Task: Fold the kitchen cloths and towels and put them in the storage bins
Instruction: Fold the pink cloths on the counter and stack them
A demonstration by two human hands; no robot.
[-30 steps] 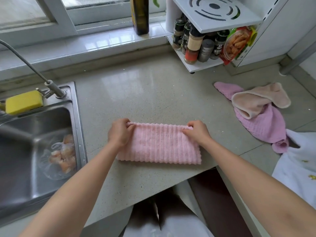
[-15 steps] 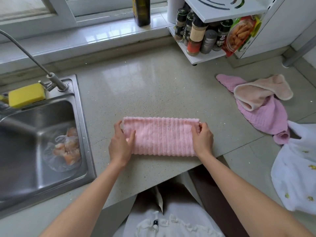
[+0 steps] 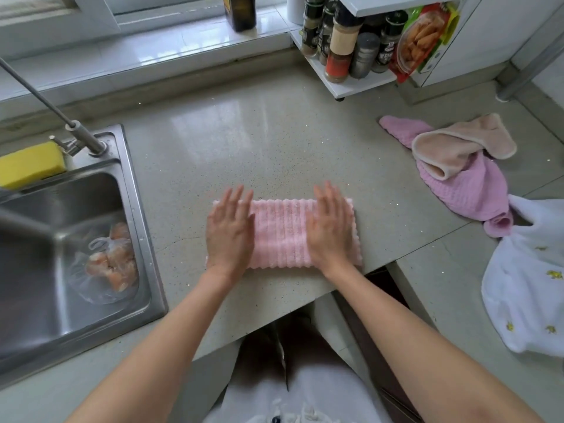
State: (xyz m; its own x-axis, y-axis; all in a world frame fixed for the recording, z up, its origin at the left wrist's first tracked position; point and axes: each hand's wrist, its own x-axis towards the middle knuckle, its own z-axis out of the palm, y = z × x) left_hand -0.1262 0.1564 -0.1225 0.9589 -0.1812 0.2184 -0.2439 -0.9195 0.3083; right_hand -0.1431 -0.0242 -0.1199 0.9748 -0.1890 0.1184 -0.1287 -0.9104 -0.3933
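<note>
— Pink ribbed cloth [image 3: 282,233], folded into a flat rectangle, lies on the speckled stone counter [image 3: 259,141] close to its front edge. Where are the hands on it?

— Both lie flat on top. The left hand [image 3: 230,232] covers the cloth's left end, palm down, fingers straight and slightly spread, their tips reaching past the far edge. The right hand [image 3: 329,227] presses the right part the same way, fingers extended and gripping nothing. A strip of ribbed pink shows between the two hands.

— What sits out beyond the right hand?

— Further right, well apart from it, a beige cloth [image 3: 464,145] lies crumpled over a lilac waffle cloth [image 3: 476,193]. Nearer the person on that side, a white towel with small yellow motifs [image 3: 528,288] spreads out toward the frame's edge. Beyond the right hand's fingertips, at the back, a white rack [image 3: 351,83] holds spice jars [image 3: 341,44] and a bright packet [image 3: 424,41].

— And off the left hand?

— A steel sink [image 3: 143,215], with a clear bag of orange-pink food [image 3: 110,261] in its basin, a tap [image 3: 76,129] at the back rim, and a yellow sponge [image 3: 30,164] beside that. A dark bottle [image 3: 239,10] stands on the window ledge behind.
</note>
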